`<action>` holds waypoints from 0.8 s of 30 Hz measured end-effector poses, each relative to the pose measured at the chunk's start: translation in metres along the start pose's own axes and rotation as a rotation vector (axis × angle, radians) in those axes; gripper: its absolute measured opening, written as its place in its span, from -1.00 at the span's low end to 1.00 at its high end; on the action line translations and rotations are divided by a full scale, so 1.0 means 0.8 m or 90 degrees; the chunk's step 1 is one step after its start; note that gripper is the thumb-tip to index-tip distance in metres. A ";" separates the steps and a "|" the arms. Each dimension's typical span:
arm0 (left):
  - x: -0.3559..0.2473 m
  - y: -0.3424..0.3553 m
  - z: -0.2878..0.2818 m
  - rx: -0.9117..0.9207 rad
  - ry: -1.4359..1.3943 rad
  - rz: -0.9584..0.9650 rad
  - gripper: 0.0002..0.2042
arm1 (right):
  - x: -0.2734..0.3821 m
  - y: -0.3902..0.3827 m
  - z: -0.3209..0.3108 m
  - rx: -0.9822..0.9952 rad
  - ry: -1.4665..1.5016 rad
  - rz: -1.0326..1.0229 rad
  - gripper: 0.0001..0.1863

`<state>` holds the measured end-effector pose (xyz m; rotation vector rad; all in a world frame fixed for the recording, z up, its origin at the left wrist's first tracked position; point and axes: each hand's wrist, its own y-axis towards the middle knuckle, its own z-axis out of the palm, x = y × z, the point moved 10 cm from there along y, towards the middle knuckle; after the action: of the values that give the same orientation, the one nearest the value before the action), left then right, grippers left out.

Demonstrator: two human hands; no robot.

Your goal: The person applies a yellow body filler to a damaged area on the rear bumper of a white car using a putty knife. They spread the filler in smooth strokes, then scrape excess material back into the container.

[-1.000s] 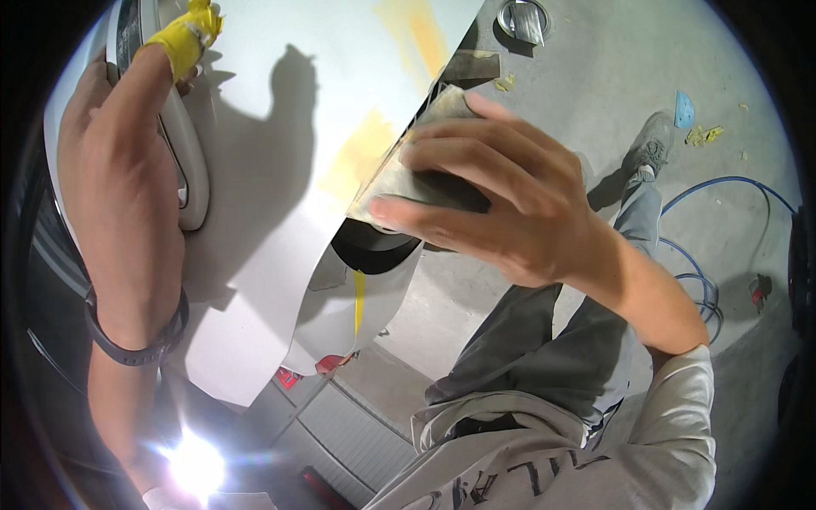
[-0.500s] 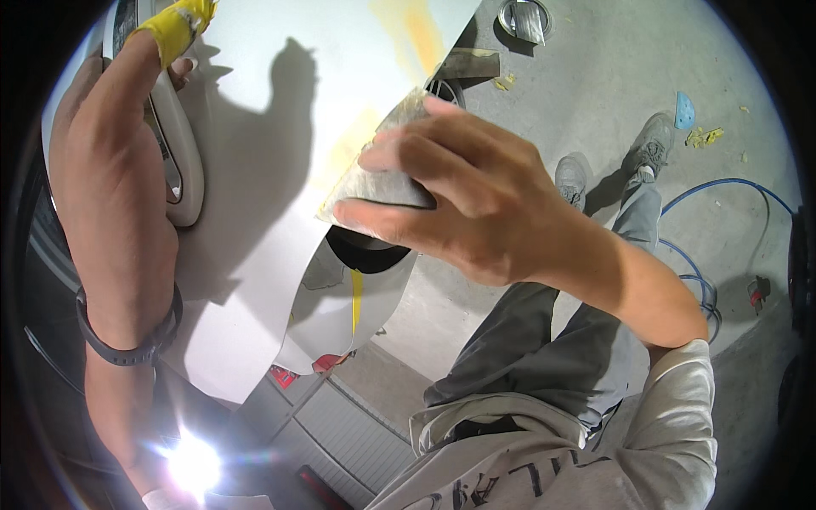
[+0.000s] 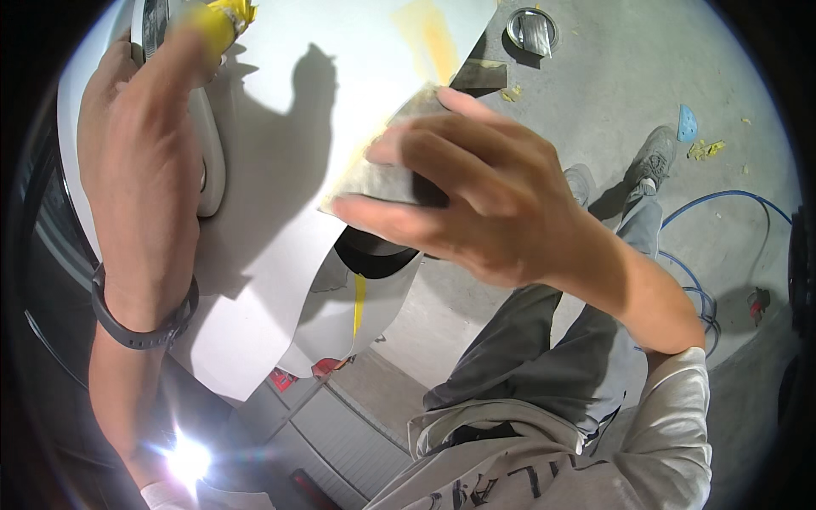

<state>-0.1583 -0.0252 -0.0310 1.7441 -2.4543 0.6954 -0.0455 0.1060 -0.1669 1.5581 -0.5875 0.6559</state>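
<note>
A grey pad (image 3: 387,183) is held by the right hand (image 3: 501,191), between the thumb and the fingers, which are spread across it. The pad is laid at the slanting edge of the white panel (image 3: 365,42), below an orange patch (image 3: 433,38). By the left hand (image 3: 144,178) the handle (image 3: 211,166) is partly covered; whether it is gripped cannot be told, because the fingertips are mostly hidden or blurred. One digit is wrapped in yellow tape (image 3: 219,27).

The step in hand is judged to be the rubbing of the panel near its edge with the pad. For the next stroke, an even pressure would be called for, and the pad should be supported where it passes the edge, so that it is not tipped over. On the floor, a tin (image 3: 532,34) and a blue hose (image 3: 722,195) are seen, well apart from both hands.
</note>
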 end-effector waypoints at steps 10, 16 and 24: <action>0.072 -0.020 -0.004 -0.060 -0.205 -0.139 -0.48 | 0.002 -0.029 0.024 -0.005 0.009 0.028 -0.68; 0.044 -0.013 -0.010 -0.094 -0.094 0.013 -0.56 | 0.015 -0.055 0.031 0.127 0.062 0.070 -0.67; 0.046 -0.015 0.001 -0.011 -0.166 -0.116 -0.54 | -0.007 0.003 0.009 0.009 0.020 0.021 -0.70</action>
<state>-0.1607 -0.0616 -0.0169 2.1395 -2.3989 0.4545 -0.0503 0.0985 -0.1696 1.5515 -0.5868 0.7093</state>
